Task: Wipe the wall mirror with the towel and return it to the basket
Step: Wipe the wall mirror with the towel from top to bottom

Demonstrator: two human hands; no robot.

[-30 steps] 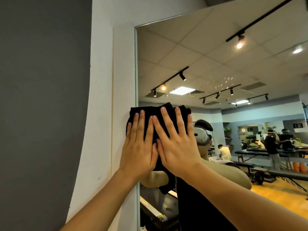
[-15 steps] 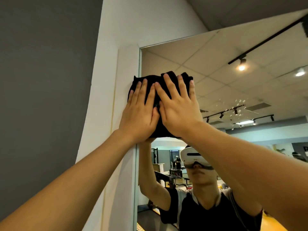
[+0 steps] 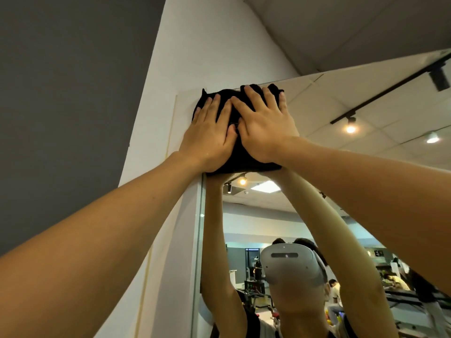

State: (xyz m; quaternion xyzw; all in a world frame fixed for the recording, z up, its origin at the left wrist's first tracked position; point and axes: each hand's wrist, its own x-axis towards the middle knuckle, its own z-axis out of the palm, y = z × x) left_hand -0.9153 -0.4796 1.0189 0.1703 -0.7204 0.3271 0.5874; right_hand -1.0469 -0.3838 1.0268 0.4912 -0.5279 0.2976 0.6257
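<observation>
A black folded towel (image 3: 240, 159) lies flat against the top left corner of the wall mirror (image 3: 341, 98). My left hand (image 3: 210, 135) presses on its left half with straight fingers spread. My right hand (image 3: 264, 123) presses on its right half, fingers also straight, thumb beside my left thumb. Both arms reach up high. The towel's top edge sits at the mirror's upper edge and its left part overlaps the white wall. The basket is out of view.
A white wall (image 3: 207, 45) frames the mirror on the left and above, and a dark grey wall (image 3: 61, 93) stands further left. The mirror reflects my raised arms, a headset, ceiling lights and a room with people.
Both hands have slid the towel upward along the mirror's left side, from about head height to the top corner. The view has tilted up with them.
</observation>
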